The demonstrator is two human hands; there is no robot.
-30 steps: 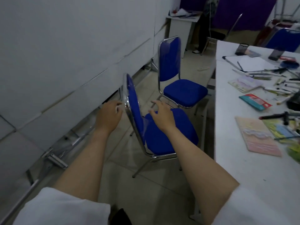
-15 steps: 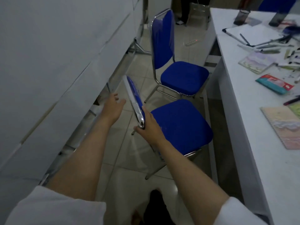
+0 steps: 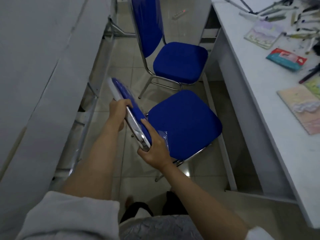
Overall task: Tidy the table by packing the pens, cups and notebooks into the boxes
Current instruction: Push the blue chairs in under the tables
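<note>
My left hand (image 3: 119,108) gripping the near chair's backrest (image 3: 128,108), right hand (image 3: 154,146) clasping its lower corner, notebooks (image 3: 301,108) on the table (image 3: 259,94) alongside

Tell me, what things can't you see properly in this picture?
Head view only:
- Boxes: none in frame.
- Cups: none in frame.
- Pens: too small and blurred to count; some cut by the top edge.
- Pink notebook: cut by the right edge.
- Left hand: fingertips hidden behind the near chair's backrest.
</note>
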